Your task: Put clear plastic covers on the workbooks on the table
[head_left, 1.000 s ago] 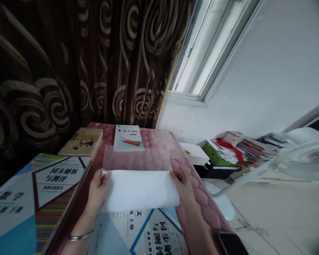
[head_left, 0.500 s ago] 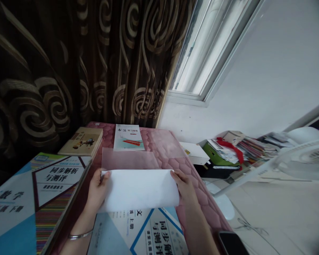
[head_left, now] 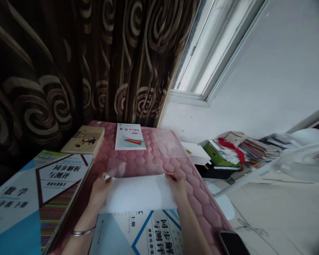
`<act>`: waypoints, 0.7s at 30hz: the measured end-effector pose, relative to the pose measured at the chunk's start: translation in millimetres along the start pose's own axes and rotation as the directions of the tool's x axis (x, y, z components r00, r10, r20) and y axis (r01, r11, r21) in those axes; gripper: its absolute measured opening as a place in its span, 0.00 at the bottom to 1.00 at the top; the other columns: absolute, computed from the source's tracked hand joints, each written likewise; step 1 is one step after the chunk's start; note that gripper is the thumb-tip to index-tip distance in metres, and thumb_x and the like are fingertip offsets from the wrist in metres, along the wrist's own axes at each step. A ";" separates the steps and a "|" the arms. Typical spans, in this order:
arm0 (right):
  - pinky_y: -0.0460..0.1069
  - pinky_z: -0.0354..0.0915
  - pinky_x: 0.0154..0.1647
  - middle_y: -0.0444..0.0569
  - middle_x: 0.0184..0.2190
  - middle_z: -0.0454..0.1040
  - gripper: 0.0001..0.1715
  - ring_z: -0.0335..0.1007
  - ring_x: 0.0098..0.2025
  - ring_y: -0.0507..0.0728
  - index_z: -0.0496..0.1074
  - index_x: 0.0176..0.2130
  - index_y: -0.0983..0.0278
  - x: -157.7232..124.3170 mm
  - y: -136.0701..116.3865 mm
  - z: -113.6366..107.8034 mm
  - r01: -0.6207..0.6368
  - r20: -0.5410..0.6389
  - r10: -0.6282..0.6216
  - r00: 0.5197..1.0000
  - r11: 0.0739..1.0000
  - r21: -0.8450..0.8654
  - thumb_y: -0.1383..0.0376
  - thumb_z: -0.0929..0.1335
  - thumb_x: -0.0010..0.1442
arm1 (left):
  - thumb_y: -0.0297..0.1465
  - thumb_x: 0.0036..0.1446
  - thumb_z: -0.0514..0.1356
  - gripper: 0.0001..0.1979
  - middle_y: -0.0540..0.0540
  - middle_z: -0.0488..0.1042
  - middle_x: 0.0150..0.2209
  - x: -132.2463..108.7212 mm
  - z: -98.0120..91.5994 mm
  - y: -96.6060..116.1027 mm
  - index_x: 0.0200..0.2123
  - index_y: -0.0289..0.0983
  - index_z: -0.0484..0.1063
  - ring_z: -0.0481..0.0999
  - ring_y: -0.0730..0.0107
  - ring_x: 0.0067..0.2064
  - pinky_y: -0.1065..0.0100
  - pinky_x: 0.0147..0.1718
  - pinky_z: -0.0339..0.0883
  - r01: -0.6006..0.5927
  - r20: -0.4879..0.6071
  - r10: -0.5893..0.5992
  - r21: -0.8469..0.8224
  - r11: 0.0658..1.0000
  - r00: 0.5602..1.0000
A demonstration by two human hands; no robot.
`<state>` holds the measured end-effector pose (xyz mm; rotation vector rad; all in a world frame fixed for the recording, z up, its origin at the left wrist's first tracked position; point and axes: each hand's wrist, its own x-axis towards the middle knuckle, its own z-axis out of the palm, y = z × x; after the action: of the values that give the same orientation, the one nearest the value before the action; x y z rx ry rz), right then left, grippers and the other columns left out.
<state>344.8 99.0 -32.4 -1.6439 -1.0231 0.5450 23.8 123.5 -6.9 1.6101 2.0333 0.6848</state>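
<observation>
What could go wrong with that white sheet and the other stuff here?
The left hand and right hand grip the white sheet near opposite sides, so an uneven pull might crease or tear it. The dark phone is by the right edge of the pink tabletop, near the right forearm, so a bump could knock it down.

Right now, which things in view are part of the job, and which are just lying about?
In use, as I judge it:
- white sheet, held by left hand and right hand
- lower workbook
- probably the near translucent sheet

Lying about:
- left workbook
- tan book
- far booklet
- phone
</observation>
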 end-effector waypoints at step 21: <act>0.46 0.61 0.32 0.50 0.31 0.79 0.09 0.75 0.34 0.57 0.76 0.33 0.62 -13.8 6.5 -4.7 0.040 0.140 0.043 0.989 0.839 -0.542 0.65 0.65 0.56 | 0.18 0.55 0.45 0.29 0.44 0.56 0.67 -42.9 27.1 68.9 0.54 0.44 0.70 0.58 0.56 0.66 0.47 0.61 0.54 -0.618 0.477 0.476 0.198 0.761 0.739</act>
<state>343.4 84.4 -39.0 -2.1269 -1.3759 0.3958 101.6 97.6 17.7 2.3874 1.4078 0.1353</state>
